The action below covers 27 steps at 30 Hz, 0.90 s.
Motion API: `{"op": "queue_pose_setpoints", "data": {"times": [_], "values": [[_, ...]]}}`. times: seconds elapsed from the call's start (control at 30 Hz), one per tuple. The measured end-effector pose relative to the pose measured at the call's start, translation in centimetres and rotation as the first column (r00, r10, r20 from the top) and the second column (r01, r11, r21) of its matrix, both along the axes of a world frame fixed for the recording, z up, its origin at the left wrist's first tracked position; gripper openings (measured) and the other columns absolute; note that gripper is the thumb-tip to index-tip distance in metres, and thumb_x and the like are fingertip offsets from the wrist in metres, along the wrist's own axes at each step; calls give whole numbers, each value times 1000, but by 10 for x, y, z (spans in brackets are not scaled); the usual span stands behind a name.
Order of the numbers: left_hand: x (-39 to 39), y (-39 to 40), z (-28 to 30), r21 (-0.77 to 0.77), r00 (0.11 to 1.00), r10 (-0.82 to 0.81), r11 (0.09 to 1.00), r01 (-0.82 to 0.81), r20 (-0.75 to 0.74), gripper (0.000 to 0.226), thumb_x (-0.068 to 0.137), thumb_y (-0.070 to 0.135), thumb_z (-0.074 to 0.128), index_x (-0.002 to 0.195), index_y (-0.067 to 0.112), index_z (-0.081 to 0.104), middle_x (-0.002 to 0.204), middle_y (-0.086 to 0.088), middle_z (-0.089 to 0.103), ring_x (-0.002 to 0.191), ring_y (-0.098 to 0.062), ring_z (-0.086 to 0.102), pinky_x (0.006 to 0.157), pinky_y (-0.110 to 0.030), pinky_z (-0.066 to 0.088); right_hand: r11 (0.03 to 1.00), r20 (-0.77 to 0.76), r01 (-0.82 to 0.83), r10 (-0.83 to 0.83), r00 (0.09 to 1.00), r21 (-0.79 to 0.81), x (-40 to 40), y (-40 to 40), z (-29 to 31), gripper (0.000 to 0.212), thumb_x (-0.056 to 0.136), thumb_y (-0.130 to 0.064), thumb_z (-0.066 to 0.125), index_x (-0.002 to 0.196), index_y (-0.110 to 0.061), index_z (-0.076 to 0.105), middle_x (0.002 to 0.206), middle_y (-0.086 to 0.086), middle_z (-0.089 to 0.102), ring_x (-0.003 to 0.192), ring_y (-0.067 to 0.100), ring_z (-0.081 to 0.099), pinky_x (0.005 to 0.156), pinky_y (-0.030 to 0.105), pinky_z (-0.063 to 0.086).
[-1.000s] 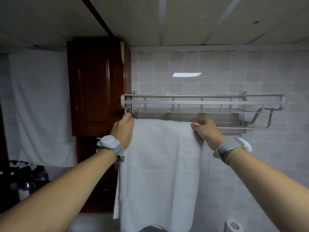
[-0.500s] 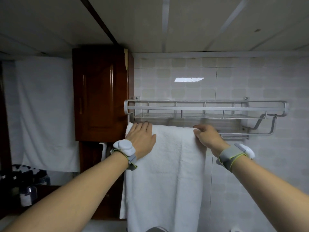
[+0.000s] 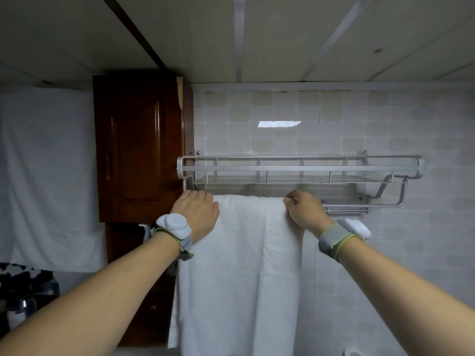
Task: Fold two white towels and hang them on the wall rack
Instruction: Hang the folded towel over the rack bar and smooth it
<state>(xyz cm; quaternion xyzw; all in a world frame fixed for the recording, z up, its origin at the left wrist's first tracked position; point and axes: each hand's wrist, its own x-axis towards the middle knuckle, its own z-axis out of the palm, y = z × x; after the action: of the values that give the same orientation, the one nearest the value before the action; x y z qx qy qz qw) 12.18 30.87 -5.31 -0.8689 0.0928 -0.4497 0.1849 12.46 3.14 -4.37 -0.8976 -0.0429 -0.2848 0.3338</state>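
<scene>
Both hands sat at the top of the white towel [image 3: 239, 265] draped over the wall rack [image 3: 300, 168], left hand [image 3: 196, 214] clutching one corner, right hand [image 3: 304, 214] pinching the other — soft, limp, light cloth, best gripped along that folded top edge.

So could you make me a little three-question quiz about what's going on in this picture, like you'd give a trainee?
1. True or false: the white terry towel hangs over the bar of the silver metal wall rack.
2. Which hand pinches the towel's top right corner? A) left hand B) right hand
3. Fill in: left of the rack stands a dark brown wooden ______.

Key
1. True; it drapes down from the bar under the shelf.
2. B; the left hand lies on the top left corner instead.
3. Cabinet.
</scene>
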Motion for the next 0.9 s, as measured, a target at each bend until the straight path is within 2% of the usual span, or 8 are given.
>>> {"op": "queue_pose_setpoints", "data": {"times": [0.1,0.2,0.27,0.33,0.43,0.6,0.77,0.9], "values": [[0,-11,2,21,995,59,998,-57,-75,28,82,22,48,70,8,68,70,-12,66,63,-30,61,66,-35,48,983,23,86,-83,996,-161,-9,-4,-3,35,100,-38,43,119,-20,66,121,19,56,113,42,56,91,39,45],[-1,-25,6,-53,995,-84,995,82,-46,50,83,25,21,92,7,67,88,-15,68,79,-33,62,74,-39,45,849,255,348,-262,931,-399,-19,3,-8,38,99,-43,38,103,-18,66,112,12,55,94,41,62,69,40,43],[-1,-42,5,-96,975,-223,971,221,-14,53,89,34,21,115,10,60,103,-11,68,90,-32,62,83,-40,45,758,419,431,-229,879,-490,-20,8,-16,37,96,-41,42,95,-15,68,106,10,62,95,35,58,73,42,41],[4,-55,-1,-98,952,-297,952,290,-74,56,92,42,17,131,18,49,118,-6,64,103,-30,59,93,-40,41,753,440,375,-127,889,-540,-17,18,-27,40,95,-43,39,103,-15,67,110,8,66,101,32,59,92,49,39],[11,-58,-5,-111,967,-232,969,220,-107,61,90,51,6,130,25,45,118,-3,62,106,-29,57,91,-42,39,813,364,241,-39,931,-529,-11,26,-38,50,97,-48,30,122,-15,58,114,5,64,108,30,59,104,55,34],[17,-59,-2,-102,972,-192,979,179,-133,45,98,50,16,117,22,46,108,-7,63,98,-31,59,84,-42,39,799,348,179,41,937,-575,10,8,-29,48,101,-51,23,116,-19,56,106,4,62,101,30,57,98,46,37],[21,-53,2,-126,983,-147,983,132,-114,42,100,47,21,108,19,50,104,-9,66,96,-31,60,82,-40,40,756,357,180,76,931,-630,20,4,-22,43,102,-50,26,107,-19,54,105,5,63,100,30,57,85,42,38],[20,-25,-8,-75,976,-203,978,197,-76,51,96,50,20,112,15,54,106,-6,63,97,-30,57,84,-41,39,755,447,187,153,881,-628,24,-8,-35,41,101,-48,36,122,-18,53,110,3,59,99,29,55,85,41,36]]}}
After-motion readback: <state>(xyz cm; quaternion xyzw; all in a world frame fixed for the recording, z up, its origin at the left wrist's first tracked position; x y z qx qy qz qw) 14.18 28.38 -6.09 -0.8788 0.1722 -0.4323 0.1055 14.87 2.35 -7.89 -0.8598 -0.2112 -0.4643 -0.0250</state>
